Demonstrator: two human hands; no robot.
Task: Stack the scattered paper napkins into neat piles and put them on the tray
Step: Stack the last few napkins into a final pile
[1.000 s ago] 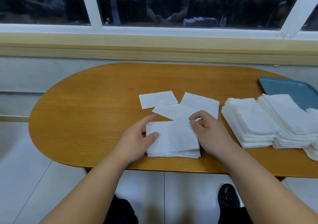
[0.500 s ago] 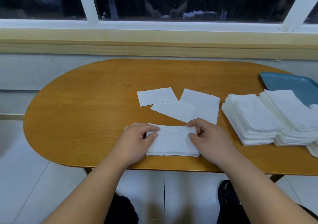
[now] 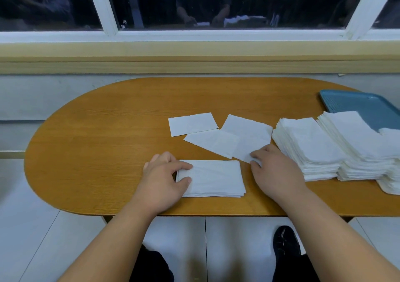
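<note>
Left hand [image 3: 166, 180] stays on the left edge of the small pile [image 3: 211, 177], index and thumb laid flat on top, pinning it rather than gripping. Right hand [image 3: 275, 169] has left the pile's right edge, where it was half a second ago, and moved up-right. Its bent fingertips [image 3: 255, 158] now sit on the near corner of the right loose napkin [image 3: 249, 134]; cannot tell if pinched or only pressed

Meaning: squaring of the small pile looks done, edges fairly even, lying flat near the front edge of the worktop [image 3: 108, 141]. Step in hand is likely fetching the next sheet to add on top

Loose sheets left: right one under the fingertips, the middle napkin [image 3: 212, 143] overlapping its left side, and the far napkin [image 3: 192, 123] just beyond, touching or nearly touching the middle one. All three flat and in the same places as before

Right of the hand, a tall stack [image 3: 311, 147] and a second stack [image 3: 363, 143] stand side by side, with a third stack [image 3: 391, 173] cut off by the frame edge. The blue tray [image 3: 363, 106] lies behind them; the second stack seems to overlap its near edge, not clear if it rests on it

Task well along but not finished: three sheets to collect, piles not plainly on the tray
</note>
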